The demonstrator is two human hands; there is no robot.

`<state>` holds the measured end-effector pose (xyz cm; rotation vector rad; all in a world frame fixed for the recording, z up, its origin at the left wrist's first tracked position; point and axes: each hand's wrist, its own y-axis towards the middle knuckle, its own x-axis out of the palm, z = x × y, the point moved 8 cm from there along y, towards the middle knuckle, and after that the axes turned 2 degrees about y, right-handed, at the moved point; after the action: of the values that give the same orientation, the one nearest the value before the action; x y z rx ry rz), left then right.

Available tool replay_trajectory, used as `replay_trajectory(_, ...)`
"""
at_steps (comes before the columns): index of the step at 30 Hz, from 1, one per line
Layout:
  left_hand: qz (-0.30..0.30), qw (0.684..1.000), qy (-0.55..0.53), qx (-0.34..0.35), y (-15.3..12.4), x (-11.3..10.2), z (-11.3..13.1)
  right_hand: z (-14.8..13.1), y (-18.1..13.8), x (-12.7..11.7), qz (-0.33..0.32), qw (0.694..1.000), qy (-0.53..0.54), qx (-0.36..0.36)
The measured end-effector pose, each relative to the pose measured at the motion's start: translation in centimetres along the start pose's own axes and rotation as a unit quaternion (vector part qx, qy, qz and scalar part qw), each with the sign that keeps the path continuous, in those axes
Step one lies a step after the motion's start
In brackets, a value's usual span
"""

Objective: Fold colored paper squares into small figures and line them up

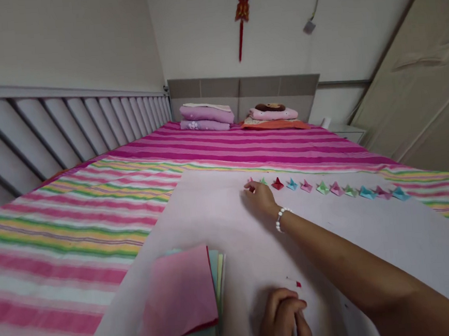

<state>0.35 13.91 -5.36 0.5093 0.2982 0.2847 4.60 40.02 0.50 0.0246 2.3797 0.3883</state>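
My right hand [258, 197], with a white bead bracelet on the wrist, reaches across a white sheet [220, 210] to the left end of a row of small folded paper pieces [327, 187]. Its fingertips pinch a pink folded piece [250, 182] resting on the sheet. The row runs to the right in red, blue, pink and green. My left hand [283, 321] lies near the bottom edge with its fingers curled in; what they hold, if anything, is hidden. A stack of coloured paper squares [182, 293], pink on top, lies to its left.
The white sheet lies on a bed with a pink, yellow and green striped cover [77, 226]. Folded pillows [207, 116] sit at the headboard. A slatted rail [69, 128] runs along the left, a cupboard [420, 85] stands at right. A tiny red scrap [298, 284] lies near my left hand.
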Motion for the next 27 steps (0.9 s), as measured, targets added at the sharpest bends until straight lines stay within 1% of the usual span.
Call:
replay_trajectory(2,-0.013,1.0,-0.009,-0.02,0.2,0.0,0.2,-1.9,-2.5,1.6,-0.07,0.996,0.046,-0.043)
replay_trajectory(5,-0.037,0.998,-0.017,-0.043,0.5,0.0,0.4,-4.9,-7.1,3.8,-0.173,0.974,0.105,-0.104)
replay_trajectory(7,-0.046,0.998,-0.019,-0.043,0.6,-0.1,0.6,-6.4,-9.6,4.8,-0.22,0.958,0.126,-0.133)
replay_trajectory(10,-0.04,0.998,-0.025,-0.038,0.7,-0.2,0.8,-7.6,-11.8,5.7,-0.269,0.937,0.156,-0.159)
replay_trajectory(13,-0.01,0.999,-0.026,-0.035,0.9,-0.8,1.4,-7.6,-12.2,6.2,-0.275,0.935,0.166,-0.151)
replay_trajectory(15,0.015,0.999,-0.018,-0.034,1.2,-1.8,2.2,-7.2,-12.2,6.4,-0.265,0.94,0.167,-0.137)
replay_trajectory(18,0.038,0.999,0.036,-0.014,2.3,-4.7,3.6,-6.7,-12.6,6.7,-0.245,0.947,0.174,-0.114)
replay_trajectory(20,0.063,0.989,0.13,0.015,3.3,-7.6,4.0,-6.3,-12.9,7.0,-0.228,0.952,0.178,-0.099)
replay_trajectory(21,0.064,0.981,0.178,0.03,3.8,-8.9,3.8,-6.1,-13.1,7.2,-0.219,0.955,0.179,-0.093)
replay_trajectory(23,0.074,0.958,0.275,0.023,4.7,-11.5,2.0,-5.8,-13.4,7.6,-0.206,0.958,0.181,-0.084)
replay_trajectory(25,0.096,0.935,0.34,-0.014,5.0,-13.8,-0.8,-5.5,-13.6,8.0,-0.196,0.96,0.184,-0.077)
replay_trajectory(26,0.094,0.928,0.359,-0.03,4.9,-14.5,-2.2,-5.3,-13.6,8.1,-0.191,0.961,0.187,-0.074)
replay_trajectory(27,0.077,0.925,0.371,-0.038,4.8,-14.8,-3.5,-5.3,-13.7,8.2,-0.187,0.961,0.189,-0.073)
